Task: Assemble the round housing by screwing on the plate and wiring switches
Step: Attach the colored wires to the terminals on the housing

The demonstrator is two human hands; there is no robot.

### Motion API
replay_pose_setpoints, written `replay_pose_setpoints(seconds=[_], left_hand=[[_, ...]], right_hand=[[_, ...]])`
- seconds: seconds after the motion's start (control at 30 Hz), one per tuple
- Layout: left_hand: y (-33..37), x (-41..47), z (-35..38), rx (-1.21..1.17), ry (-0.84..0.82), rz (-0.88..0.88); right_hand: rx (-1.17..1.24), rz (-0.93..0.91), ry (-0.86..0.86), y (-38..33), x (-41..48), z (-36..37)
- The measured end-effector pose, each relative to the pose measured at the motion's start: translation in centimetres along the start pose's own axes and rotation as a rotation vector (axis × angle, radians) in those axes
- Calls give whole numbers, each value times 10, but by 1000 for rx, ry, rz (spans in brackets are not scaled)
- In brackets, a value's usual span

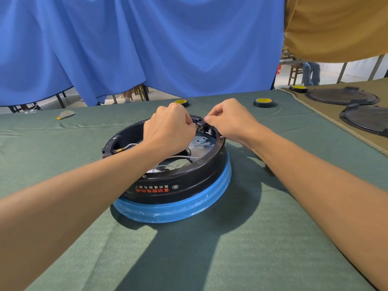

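The round black housing point(184, 181) with a blue lower ring sits upside down on the green cloth. A silver metal plate point(201, 143) lies inside it. At the far rim is a small black switch point(202, 125). My left hand point(170, 131) reaches over the housing, its curled fingers pinching a wire end at the switch. My right hand point(228, 120) pinches the switch at the rim. A white wire with a brass terminal point(123, 148) lies loose at the left inner wall. More white wires point(178, 159) run under my left forearm.
Two black-and-yellow tape rolls point(181, 102) point(264, 102) lie behind the housing, a third point(298, 88) at far right. Black round covers point(342, 95) point(367, 119) rest on a tan cloth at right. A scrap point(65, 114) lies at far left. A blue curtain hangs behind.
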State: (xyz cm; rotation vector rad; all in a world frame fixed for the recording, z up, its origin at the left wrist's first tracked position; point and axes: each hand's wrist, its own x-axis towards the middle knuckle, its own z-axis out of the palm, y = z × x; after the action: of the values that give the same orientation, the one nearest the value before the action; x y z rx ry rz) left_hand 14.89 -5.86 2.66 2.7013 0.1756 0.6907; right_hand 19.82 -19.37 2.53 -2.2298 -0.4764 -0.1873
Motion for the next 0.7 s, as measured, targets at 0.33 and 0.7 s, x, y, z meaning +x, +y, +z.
replay_pose_setpoints(seconds=[0.33,0.7], left_hand=[[-1,4,5,12,-30,-13],[5,2,6,42,12,20]], right_hand=[[5,-1,3,1,2,1],[-76,-5,52,-1,4,5]])
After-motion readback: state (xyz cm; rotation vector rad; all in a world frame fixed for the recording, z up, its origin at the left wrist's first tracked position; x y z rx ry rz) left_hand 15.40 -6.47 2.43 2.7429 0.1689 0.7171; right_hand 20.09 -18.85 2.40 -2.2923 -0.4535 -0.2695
